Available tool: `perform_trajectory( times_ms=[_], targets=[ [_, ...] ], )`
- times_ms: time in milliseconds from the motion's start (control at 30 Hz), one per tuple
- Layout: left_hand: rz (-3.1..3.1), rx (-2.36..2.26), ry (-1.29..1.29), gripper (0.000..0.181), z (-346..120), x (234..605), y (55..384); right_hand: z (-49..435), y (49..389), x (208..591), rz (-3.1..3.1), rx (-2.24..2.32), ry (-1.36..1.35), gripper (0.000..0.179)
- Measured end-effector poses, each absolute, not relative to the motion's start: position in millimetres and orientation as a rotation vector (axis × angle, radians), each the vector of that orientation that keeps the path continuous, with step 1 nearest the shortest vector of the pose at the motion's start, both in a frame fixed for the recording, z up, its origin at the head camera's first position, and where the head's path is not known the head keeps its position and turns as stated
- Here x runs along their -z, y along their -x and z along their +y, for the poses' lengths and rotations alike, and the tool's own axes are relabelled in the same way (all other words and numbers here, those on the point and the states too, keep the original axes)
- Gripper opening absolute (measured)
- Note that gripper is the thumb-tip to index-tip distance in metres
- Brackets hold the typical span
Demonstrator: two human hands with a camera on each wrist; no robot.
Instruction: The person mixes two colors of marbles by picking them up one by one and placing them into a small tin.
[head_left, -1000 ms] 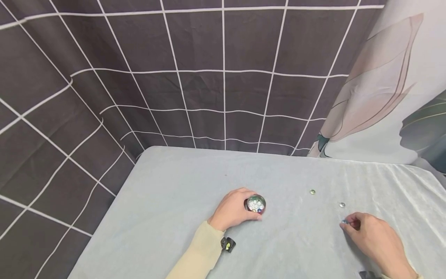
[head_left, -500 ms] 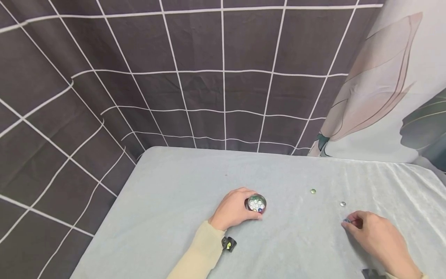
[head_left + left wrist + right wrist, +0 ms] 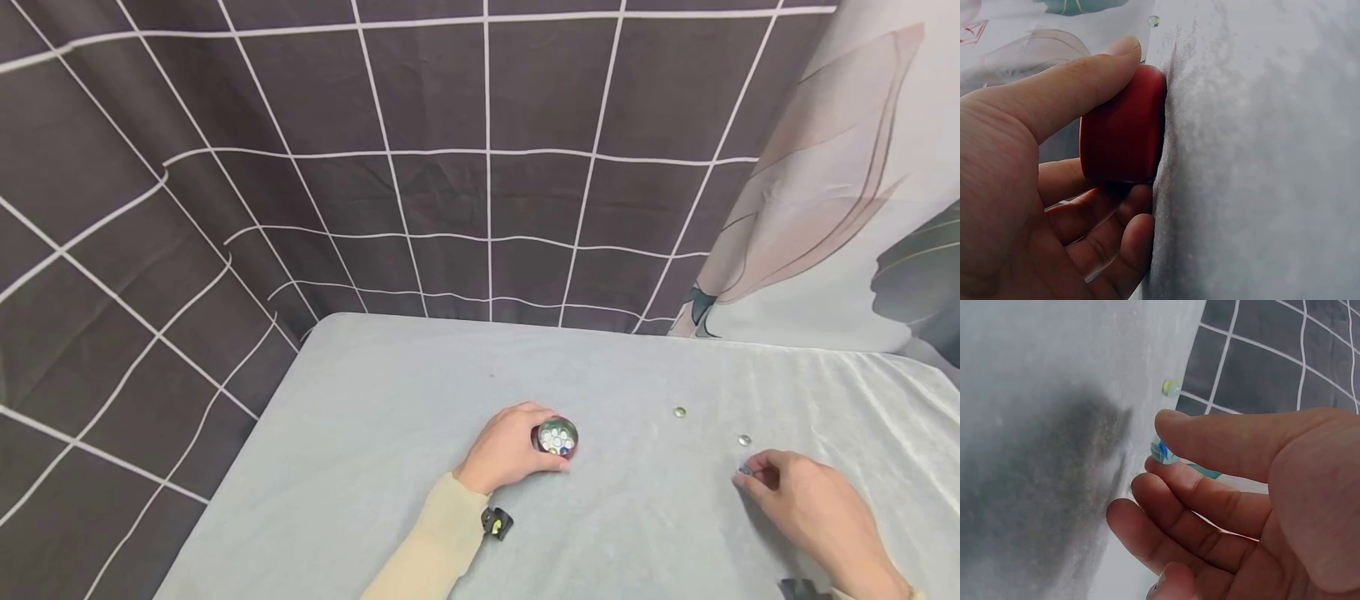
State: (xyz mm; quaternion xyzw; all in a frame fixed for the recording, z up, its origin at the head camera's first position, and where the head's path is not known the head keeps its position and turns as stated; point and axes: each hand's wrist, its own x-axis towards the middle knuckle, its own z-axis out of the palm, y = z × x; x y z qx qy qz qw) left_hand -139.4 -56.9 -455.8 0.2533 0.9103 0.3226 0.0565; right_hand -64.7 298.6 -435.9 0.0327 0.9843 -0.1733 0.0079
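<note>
My left hand (image 3: 504, 450) grips a small round container (image 3: 558, 437) on the cloth, thumb on the near side and fingers round the far side. Its wall shows red in the left wrist view, and several clear glass gems and a blue one show inside its open top. Over at the right, my right hand (image 3: 813, 512) pinches a blue glass gem (image 3: 1161, 450) between thumb and index finger, low over the cloth. The other fingers are loosely bent below it. A clear glass gem (image 3: 744, 440) lies just beyond these fingertips, and a yellow-green gem (image 3: 679, 412) lies farther back to the left.
A pale grey-blue velvety cloth (image 3: 360, 400) covers the table. Behind and to the left hang dark curtains (image 3: 435, 192) with a white grid. A white curtain (image 3: 810, 275) with leaf prints hangs at the back right.
My right hand has edged slightly toward the clear gem with the blue gem pinched. The left hand stays round the container, and the head view has shifted a little.
</note>
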Motion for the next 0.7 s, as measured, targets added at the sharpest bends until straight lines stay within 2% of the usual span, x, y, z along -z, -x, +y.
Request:
perform_trajectory(
  times_ms=[700],
  targets=[
    [2.771, -0.978, -0.791, 0.055, -57.2, 456.1, 139.3, 265.0, 67.7, 431.2, 3.215, 0.595, 0.072, 0.012]
  ],
)
